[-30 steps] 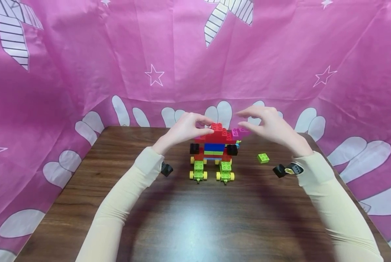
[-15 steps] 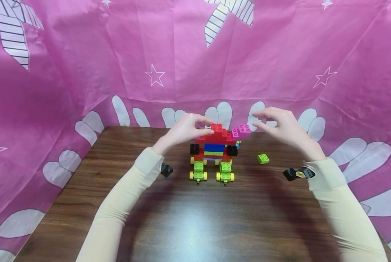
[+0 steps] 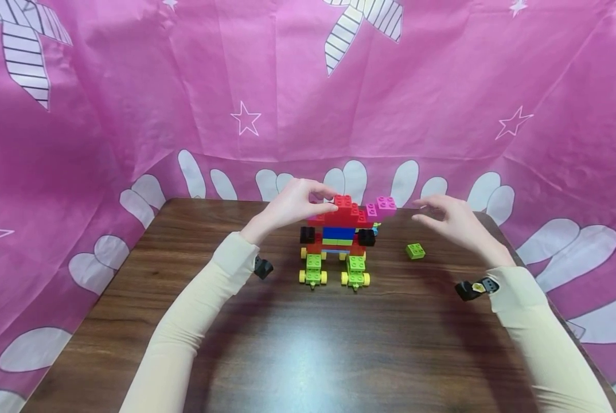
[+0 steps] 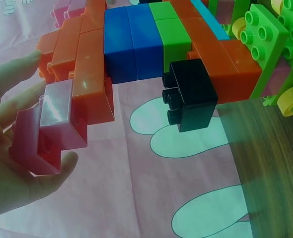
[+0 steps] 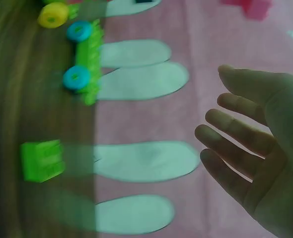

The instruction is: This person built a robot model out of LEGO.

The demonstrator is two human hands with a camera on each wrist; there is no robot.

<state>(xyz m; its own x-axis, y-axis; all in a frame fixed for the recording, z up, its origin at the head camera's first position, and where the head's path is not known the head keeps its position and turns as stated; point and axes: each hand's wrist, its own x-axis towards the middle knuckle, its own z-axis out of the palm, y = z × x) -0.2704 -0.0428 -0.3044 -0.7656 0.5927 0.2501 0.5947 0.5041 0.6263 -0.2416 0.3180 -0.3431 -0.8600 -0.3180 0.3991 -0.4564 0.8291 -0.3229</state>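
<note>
A toy-brick figure point(image 3: 338, 232) stands on the table, red on top, blue and green in its middle. Black bricks point(image 4: 193, 96) jut from its sides, and green wheeled bases point(image 3: 314, 269) with yellow wheels carry it. My left hand point(image 3: 300, 201) holds the figure's upper left, thumb and fingers around the pink bricks point(image 4: 57, 116) there. On the figure's other side, pink bricks point(image 3: 385, 205) stick out at the top. Right of them my right hand point(image 3: 455, 223) hovers with nothing in it, fingers spread and slightly bent in the right wrist view.
A loose lime-green brick point(image 3: 415, 250) lies on the dark wooden table point(image 3: 308, 344), right of the figure. Behind the figure shows a small green wheeled piece point(image 5: 89, 64) with blue wheels. Pink patterned cloth point(image 3: 308, 103) surrounds the table at the back and sides.
My right hand has moved away from the figure's pink bricks, to the right and then lower. My left hand has stayed at the figure's upper left.
</note>
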